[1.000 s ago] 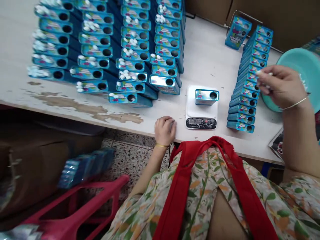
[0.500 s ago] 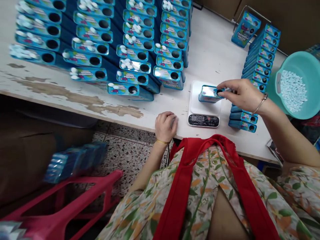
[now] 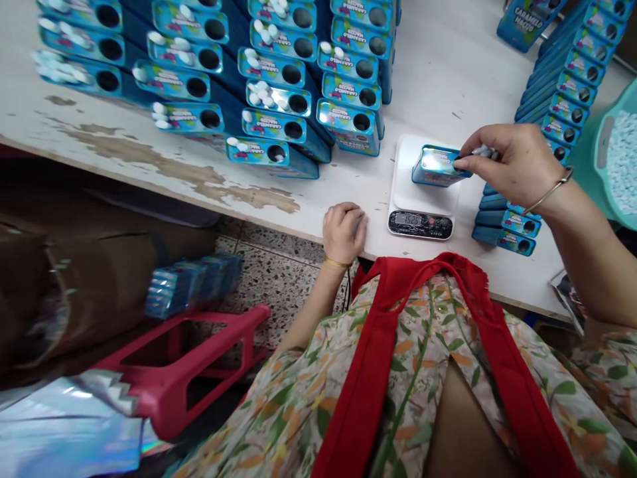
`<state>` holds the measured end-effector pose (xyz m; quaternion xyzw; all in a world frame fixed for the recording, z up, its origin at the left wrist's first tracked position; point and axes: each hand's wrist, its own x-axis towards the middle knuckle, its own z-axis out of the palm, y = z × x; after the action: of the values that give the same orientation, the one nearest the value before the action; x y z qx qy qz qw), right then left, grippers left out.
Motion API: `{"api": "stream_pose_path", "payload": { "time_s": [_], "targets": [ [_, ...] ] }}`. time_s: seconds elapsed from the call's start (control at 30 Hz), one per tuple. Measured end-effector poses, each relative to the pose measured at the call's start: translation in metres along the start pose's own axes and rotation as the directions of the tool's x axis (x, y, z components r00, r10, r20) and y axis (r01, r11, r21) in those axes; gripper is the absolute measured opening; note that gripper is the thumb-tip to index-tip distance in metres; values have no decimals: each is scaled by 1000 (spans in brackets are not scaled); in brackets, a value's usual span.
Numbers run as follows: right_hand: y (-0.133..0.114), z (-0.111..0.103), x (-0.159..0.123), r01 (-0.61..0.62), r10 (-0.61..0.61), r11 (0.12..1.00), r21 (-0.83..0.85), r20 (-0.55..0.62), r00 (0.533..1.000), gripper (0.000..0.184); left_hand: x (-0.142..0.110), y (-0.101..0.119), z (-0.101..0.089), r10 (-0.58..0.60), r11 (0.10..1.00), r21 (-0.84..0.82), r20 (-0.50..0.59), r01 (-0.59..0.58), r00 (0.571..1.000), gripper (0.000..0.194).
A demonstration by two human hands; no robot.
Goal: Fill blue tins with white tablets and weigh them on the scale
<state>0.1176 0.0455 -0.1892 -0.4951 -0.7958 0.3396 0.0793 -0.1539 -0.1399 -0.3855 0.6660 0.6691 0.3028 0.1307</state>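
Note:
My right hand [image 3: 515, 159] is closed around several pale candies [image 3: 485, 152]. Its fingertips are at the round hole of a blue candy tin [image 3: 435, 162]. This tin stands upright on a white kitchen scale [image 3: 404, 192], whose lit display [image 3: 409, 219] carries digits. At the table's front edge, left of the scale, rests my left hand [image 3: 344, 232]. Its fingers are curled, and what they hold, if anything, is hidden.
Rows of blue tins [image 3: 273, 123] with candies on their lids fill the left. More tins [image 3: 562, 113] line the right, beside a turquoise tub [image 3: 604, 153] of candies. A pink stool [image 3: 199, 358] stands below left.
The whole view has shifted, with my head turned slightly left and down. My right hand stays at the tin's hole, and the scale's reading has changed. My left hand keeps its place.

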Motion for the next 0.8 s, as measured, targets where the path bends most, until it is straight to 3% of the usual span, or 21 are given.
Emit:
{"api": "stream_pose_path", "payload": {
  "time_s": [0.3, 0.37, 0.47, 0.57, 0.67, 0.8],
  "targets": [
    [-1, -1, -2, -52, 63, 981, 187, -54, 997, 21, 0, 0, 0, -13, 1000, 27, -6, 13, 1000, 17],
    [-3, -3, -6, -84, 117, 919, 385, -62, 991, 21, -1, 0, 0, -15, 1000, 20, -8, 15, 1000, 17],
    [-2, -9, -17, -138, 216, 703, 698, -25, 976, 17, -1, 0, 1, -12, 1000, 17, -5, 12, 1000, 16],
    [6, -14, -34, -207, 317, 552, 808, 26, 948, 9, 0, -1, 1, -9, 1000, 16, -3, 9, 1000, 16],
    [19, -14, -54, -235, 368, 529, 816, 28, 929, 16, 0, -2, 1, 2, 1000, 4, -10, -2, 1000, 16],
    [33, -1, -74, -239, 372, 529, 814, 30, 928, 10, 0, -2, 2, 17, 1000, 21, -20, -17, 1000, 16]
  ]
}}
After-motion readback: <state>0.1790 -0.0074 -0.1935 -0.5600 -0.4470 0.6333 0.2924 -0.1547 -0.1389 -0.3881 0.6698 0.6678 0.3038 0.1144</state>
